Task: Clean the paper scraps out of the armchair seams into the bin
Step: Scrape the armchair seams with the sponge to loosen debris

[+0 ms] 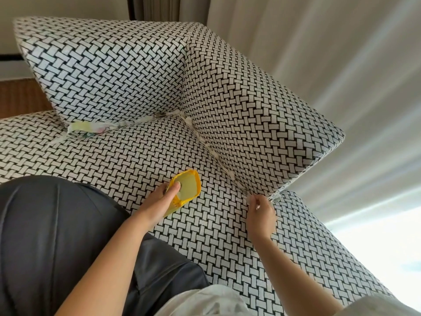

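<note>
Gripping the yellow bin (189, 187) in my left hand (157, 205), my right hand (260, 212) pinches one of the light, flimsy paper scraps (208, 147) wedged along the armchair seam (222, 166), best drawn out gently by an exposed edge.

A pale curtain (319, 53) hangs in long folds along the right side, brightest at its near end. At the far left lies a patch of brown wooden floor (20, 96), with a white wall (57, 5) beyond it. A darker curtain (155, 6) hangs at the far middle.
</note>
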Motion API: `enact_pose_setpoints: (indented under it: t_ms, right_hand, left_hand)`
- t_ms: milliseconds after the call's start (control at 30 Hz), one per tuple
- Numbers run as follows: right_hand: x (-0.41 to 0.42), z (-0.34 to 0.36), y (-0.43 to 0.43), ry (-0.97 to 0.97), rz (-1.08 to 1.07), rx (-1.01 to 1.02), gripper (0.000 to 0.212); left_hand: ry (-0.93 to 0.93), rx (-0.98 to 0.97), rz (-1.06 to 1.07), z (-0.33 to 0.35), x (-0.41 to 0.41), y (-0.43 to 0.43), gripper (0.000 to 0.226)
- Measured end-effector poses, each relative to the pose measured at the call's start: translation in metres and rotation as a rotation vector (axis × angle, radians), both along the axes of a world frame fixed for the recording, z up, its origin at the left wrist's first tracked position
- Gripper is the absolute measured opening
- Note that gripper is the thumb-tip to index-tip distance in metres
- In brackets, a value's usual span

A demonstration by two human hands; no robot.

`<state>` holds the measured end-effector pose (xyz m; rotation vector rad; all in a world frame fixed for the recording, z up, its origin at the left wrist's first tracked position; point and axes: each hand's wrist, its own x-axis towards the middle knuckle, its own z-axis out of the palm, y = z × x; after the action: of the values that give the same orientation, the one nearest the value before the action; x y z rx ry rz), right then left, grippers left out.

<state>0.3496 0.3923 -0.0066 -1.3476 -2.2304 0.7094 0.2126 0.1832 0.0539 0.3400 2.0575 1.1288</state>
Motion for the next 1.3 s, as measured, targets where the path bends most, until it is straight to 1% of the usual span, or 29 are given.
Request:
enact_pose_setpoints:
  t_ms: [133, 267, 333, 433, 533, 600, 667, 733, 833, 933, 1000, 1133, 1300]
  right_hand:
    - [-0.018, 0.013, -0.024, 0.236, 0.144, -0.110, 0.018]
    - [-0.048, 0.049, -0.061, 0.452, 0.352, -0.155, 0.013]
    - [-0.061, 0.060, -0.074, 0.490, 0.466, -0.143, 0.012]
    - [-0.072, 0.059, -0.085, 0.428, 0.586, -0.139, 0.011]
    - [-0.071, 0.050, -0.084, 0.392, 0.562, -0.104, 0.016]
    - [-0.065, 0.042, -0.073, 0.361, 0.462, -0.076, 0.019]
    - [-0.057, 0.031, -0.055, 0.286, 0.295, -0.065, 0.024]
    - [-0.048, 0.020, -0.035, 0.169, 0.159, -0.091, 0.030]
    - [-0.041, 0.011, -0.013, -0.054, 0.075, -0.090, 0.036]
    - [-0.044, 0.012, -0.006, -0.208, 0.104, -0.040, 0.030]
    - [-0.048, 0.015, -0.005, -0.262, 0.102, -0.037, 0.025]
    - [-0.053, 0.017, -0.002, -0.318, 0.082, -0.059, 0.023]
    - [-0.064, 0.023, 0.002, -0.503, 0.107, -0.054, 0.023]
  left_hand:
    - [-0.009, -0.008, -0.012, -0.001, -0.001, -0.002, 0.068]
    - [-0.029, -0.023, -0.030, 0.000, -0.001, -0.002, 0.080]
    - [-0.041, -0.018, -0.037, 0.000, -0.001, -0.003, 0.086]
    - [-0.045, -0.002, -0.020, -0.001, -0.001, -0.003, 0.081]
    - [-0.047, 0.010, -0.022, -0.002, -0.001, -0.002, 0.070]
    - [-0.039, 0.002, -0.037, -0.003, -0.001, -0.002, 0.068]
    - [-0.035, -0.019, -0.044, -0.004, -0.002, -0.002, 0.072]
    - [-0.030, -0.017, -0.037, -0.005, -0.002, -0.001, 0.068]
    - [-0.033, 0.004, -0.026, -0.006, -0.003, -0.001, 0.065]
    - [-0.042, 0.007, -0.013, -0.007, -0.003, -0.001, 0.066]
    - [-0.048, 0.013, -0.014, -0.008, -0.003, -0.001, 0.067]
    - [-0.042, 0.021, -0.021, -0.008, -0.003, -0.001, 0.067]
    - [-0.060, 0.023, -0.017, -0.009, -0.004, -0.001, 0.071]
